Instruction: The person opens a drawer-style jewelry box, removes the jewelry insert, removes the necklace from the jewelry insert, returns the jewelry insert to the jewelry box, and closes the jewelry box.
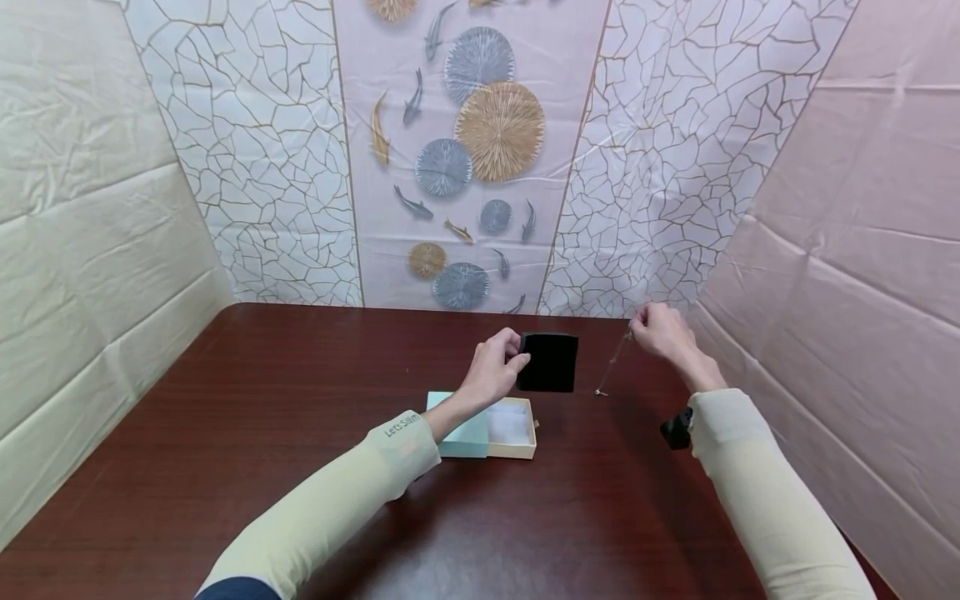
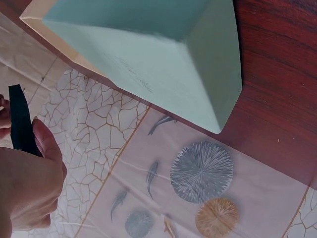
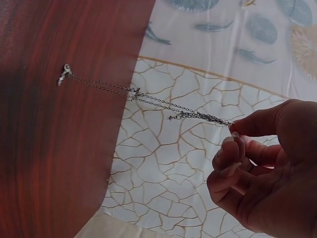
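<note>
My left hand (image 1: 491,365) pinches a thin black square pad (image 1: 548,362) by its left edge, holding it upright above the table, with the thumb on the near face. In the left wrist view the pad (image 2: 22,121) shows edge-on. To the right, my right hand (image 1: 667,332) pinches one end of a fine silver chain bracelet (image 3: 135,93) between thumb and fingertip. It hangs doubled in the air, small charms along it. Below the left hand lies a box with a mint-green sleeve (image 1: 467,437); its cream drawer (image 1: 512,452) is slid partly out to the right, white lining (image 1: 508,423) inside.
The dark red-brown wooden table (image 1: 225,433) spreads under both arms. A patterned cloth backdrop (image 1: 465,167) stands along its far edge, with plain cloth walls (image 1: 862,250) at left and right. A black device (image 1: 677,429) sits at the right wrist.
</note>
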### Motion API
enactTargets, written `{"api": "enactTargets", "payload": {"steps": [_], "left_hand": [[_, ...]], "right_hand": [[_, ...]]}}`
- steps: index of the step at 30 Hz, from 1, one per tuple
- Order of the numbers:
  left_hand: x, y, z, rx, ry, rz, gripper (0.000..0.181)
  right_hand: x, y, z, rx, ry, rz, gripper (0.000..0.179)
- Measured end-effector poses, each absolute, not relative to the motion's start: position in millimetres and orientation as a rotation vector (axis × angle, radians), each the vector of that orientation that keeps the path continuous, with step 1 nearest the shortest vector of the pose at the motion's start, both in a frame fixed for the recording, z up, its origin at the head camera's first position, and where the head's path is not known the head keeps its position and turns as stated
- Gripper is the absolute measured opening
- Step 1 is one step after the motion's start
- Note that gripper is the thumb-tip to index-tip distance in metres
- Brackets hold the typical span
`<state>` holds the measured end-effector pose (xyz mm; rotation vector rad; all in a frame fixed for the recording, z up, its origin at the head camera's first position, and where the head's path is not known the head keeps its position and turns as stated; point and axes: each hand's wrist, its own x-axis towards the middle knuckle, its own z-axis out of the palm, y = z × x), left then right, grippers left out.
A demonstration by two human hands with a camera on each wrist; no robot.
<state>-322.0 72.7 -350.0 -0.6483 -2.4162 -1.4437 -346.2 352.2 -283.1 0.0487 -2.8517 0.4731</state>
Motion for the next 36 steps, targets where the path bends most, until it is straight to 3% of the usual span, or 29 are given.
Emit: {"api": "enactTargets", "payload": {"steps": [23,36], "left_hand": [[-322.2,71.6,-352.2,-0.652,-2.434,-1.466,0.017],[-324.2,71.4,-356.7,-0.652,-2.449,-1.493,0.017]], "right_hand": [[-360.9,357.3,-331.2,-0.057,-2.961,0.392,0.030],[-366.1,362.6,-353.9,-0.047,-3.034,0.416,0.025]]}}
